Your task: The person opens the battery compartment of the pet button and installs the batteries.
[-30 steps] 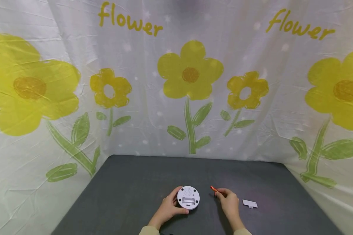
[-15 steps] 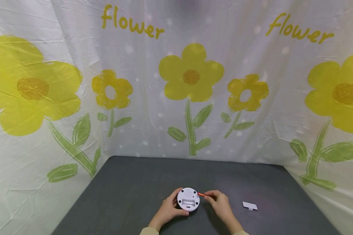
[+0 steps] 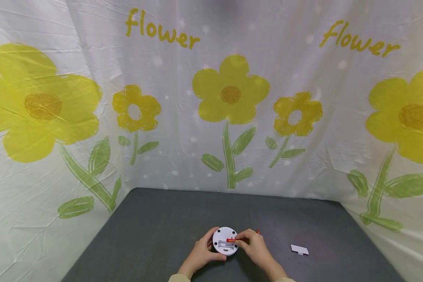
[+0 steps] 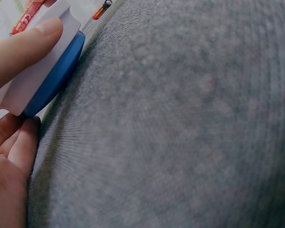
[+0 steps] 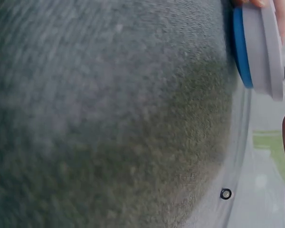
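My left hand (image 3: pixel 202 250) grips a round white device (image 3: pixel 226 232) by its side, thumb in front and fingers behind. Its underside faces up, showing a speaker grille, dark feet and an uncovered battery compartment. A blue part of the device (image 4: pixel 61 71) shows low down in the left wrist view. Between thumb and fingertips, my right hand (image 3: pixel 256 250) pinches a red battery (image 3: pixel 230 240) over the compartment; whether it touches the device I cannot tell. Another red battery (image 3: pixel 258 232) lies just beyond the right hand, mostly hidden by it.
A small white battery cover (image 3: pixel 299 249) with a tab lies on the dark grey tabletop (image 3: pixel 183 207), right of the hands. Behind the table hangs a white curtain (image 3: pixel 176 156) printed with yellow flowers. A black ring-shaped end (image 5: pixel 225 194) shows in the right wrist view.
The right hand has carried the battery leftward from beside the device to over its compartment. The other battery now shows behind the hand. The left hand keeps its hold on the device.
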A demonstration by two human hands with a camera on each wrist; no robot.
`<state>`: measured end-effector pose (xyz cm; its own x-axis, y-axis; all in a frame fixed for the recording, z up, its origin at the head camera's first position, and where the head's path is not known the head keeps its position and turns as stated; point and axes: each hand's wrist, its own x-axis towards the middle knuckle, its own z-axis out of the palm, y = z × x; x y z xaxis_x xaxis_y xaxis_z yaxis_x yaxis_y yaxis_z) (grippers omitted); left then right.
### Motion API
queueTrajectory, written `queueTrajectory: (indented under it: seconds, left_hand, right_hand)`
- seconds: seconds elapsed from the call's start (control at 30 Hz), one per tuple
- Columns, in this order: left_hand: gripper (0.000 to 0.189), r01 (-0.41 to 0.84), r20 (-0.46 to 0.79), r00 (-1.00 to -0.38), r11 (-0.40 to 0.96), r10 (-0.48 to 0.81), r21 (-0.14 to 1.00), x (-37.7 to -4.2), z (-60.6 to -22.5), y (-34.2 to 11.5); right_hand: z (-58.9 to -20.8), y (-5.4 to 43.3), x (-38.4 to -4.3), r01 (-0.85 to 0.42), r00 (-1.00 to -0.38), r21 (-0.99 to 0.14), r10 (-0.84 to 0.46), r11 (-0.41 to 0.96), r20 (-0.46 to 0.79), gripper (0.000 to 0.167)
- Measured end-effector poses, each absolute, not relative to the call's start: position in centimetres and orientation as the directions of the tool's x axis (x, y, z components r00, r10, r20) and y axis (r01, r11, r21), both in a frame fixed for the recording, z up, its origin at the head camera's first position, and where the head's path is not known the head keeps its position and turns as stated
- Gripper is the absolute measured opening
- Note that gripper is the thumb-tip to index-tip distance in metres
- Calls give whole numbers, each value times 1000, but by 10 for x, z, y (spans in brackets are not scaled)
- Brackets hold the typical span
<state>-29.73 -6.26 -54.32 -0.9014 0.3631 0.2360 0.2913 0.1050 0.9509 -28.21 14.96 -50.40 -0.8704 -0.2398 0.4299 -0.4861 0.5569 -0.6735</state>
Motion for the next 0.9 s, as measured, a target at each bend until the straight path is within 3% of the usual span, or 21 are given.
queueTrajectory:
  seconds: [0.63,0.9]
  left_hand:
    - [92,275,214,-907,128,362,953,-298,-545,-63]
    - [92,254,194,-915,132,354,958,-298,-545,-63]
  right_hand:
    - [-503,136,-280,-495,-866,-644,-272,583,419,7]
    - [-504,132,-281,-531,-840,-613,-267,585,473,8]
